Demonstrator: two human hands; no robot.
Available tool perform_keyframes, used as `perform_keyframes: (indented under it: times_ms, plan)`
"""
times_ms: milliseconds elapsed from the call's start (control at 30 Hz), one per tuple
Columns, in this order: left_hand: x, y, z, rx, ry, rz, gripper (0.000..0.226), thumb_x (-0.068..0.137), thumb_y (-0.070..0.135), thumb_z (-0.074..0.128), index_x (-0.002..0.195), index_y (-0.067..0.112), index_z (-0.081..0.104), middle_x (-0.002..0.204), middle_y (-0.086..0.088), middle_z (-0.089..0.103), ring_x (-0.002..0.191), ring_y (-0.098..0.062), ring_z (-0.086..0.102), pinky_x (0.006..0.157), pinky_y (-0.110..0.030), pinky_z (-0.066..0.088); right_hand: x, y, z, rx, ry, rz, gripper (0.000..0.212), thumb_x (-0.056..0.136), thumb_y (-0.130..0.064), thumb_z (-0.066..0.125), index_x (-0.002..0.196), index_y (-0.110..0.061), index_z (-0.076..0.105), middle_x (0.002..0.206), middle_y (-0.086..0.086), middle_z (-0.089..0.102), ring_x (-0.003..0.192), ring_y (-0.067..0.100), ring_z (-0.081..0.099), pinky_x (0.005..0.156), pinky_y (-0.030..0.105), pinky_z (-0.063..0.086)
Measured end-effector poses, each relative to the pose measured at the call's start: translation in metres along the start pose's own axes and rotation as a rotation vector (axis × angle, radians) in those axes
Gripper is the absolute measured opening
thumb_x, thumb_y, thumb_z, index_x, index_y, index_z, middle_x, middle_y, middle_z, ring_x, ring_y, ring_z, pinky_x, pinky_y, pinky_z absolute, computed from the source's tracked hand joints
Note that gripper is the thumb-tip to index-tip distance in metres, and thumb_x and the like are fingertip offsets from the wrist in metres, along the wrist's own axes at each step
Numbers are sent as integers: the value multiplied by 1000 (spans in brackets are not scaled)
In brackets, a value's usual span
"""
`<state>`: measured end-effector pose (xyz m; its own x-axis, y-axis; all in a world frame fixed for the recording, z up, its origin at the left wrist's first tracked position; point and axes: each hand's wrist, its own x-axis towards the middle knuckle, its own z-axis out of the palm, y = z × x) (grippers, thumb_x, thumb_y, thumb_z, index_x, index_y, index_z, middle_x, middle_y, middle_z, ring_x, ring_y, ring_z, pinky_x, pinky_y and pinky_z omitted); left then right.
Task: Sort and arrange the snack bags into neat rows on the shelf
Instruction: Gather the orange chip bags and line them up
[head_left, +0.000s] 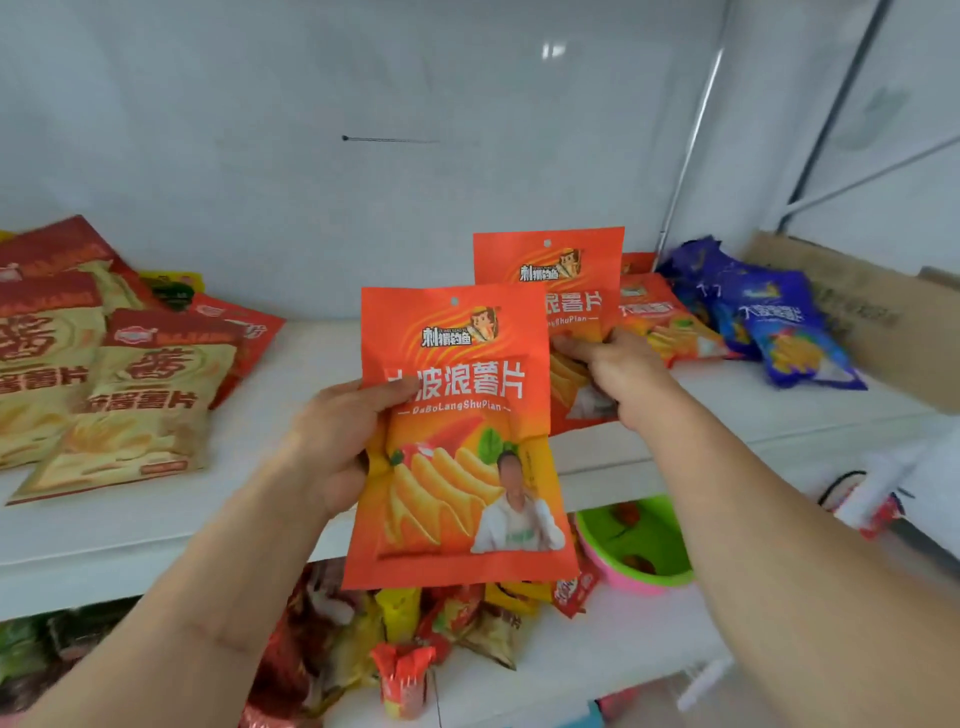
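White shelf (311, 364) runs across view. Red-and-cream chip bags (119, 395) piled left, blue bags (779, 322) right. Left hand (337, 441) pinches front orange chip bag (462, 441) upright over shelf edge, thumb on front. Right hand (613, 374) fingers clamped on second orange bag (550, 280) just behind.

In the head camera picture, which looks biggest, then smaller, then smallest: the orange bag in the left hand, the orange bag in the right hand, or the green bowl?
1. Left-hand orange bag, though it is nearest the camera.
2. Right-hand orange bag, partly hidden.
3. Green bowl, partly hidden.
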<state>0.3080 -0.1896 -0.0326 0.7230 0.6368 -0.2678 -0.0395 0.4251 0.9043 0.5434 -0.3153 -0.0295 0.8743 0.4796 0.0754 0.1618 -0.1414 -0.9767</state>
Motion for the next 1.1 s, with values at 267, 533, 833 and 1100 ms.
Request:
perform_keyframes:
  times_ms: [267, 533, 833, 1100]
  plan:
    - [43, -22, 123, 41, -51, -37, 28, 91, 16, 69, 116, 4, 66, 100, -17, 77, 86, -35, 76, 74, -50, 61, 55, 29, -123, -56, 103, 19, 47, 64, -47, 87, 104, -26, 73, 100, -4, 76, 93, 23, 72, 93, 46, 55]
    - [80, -27, 170, 58, -57, -22, 26, 92, 17, 69, 115, 5, 66, 97, -16, 78, 82, -34, 76, 70, -48, 62, 91, 49, -175, -173, 116, 76, 33, 81, -41, 78, 104, -21, 67, 90, -4, 66, 72, 10, 60, 63, 26, 43]
    - [119, -58, 239, 61, 105, -12, 29, 91, 20, 71, 116, 8, 65, 98, -15, 78, 85, -35, 76, 80, -54, 60, 168, 95, -221, -290, 0, 55, 49, 73, -51, 82, 106, -17, 69, 105, 0, 73, 96, 23, 68, 94, 41, 52]
    - [131, -81, 285, 15, 315, 0, 28, 89, 14, 72, 114, 4, 66, 96, -18, 77, 83, -35, 76, 75, -52, 61, 201, 111, -224, -371, -33, -31, 64, 78, -47, 79, 120, -8, 51, 116, 6, 67, 105, 30, 65, 77, 32, 44]
